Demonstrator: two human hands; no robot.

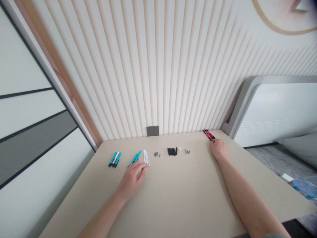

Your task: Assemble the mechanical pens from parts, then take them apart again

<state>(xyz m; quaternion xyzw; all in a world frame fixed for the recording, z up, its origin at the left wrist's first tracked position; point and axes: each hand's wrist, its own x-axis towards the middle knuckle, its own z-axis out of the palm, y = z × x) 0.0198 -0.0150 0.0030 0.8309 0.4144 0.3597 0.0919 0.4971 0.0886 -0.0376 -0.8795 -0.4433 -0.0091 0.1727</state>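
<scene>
1. Head view: the table [178, 195] is spanning the foreground, and both forearms are reaching over it from the near edge.
2. The left hand [133, 177] is resting low over the table, palm down. Its thumb and forefinger are sitting close together at the near ends of the white sticks [146, 158]; whether they are pinching one or only touching cannot be told.
3. Key relation: the white sticks are extending from the left fingertips toward the wall, their long axes running away from the person and leaning slightly left at the far end. The left hand is lying nearer to them; the right is standing well apart.
4. Teal tubes [135, 158] are lying slanted just past the left knuckles, partly hidden. Another group of teal and white pens [115, 159] is lying farther left.
5. Small grey parts [156, 154], black sleeves [172, 151], white bits [180, 148] and metal pieces [187, 152] are forming a row between the hands.
6. The right hand [219, 148] is curling at the near end of the red-and-black pens [209, 134], near the far right corner; its grip cannot be told.
7. A socket [152, 131] is sitting on the ribbed wall [158, 66] behind.
</scene>
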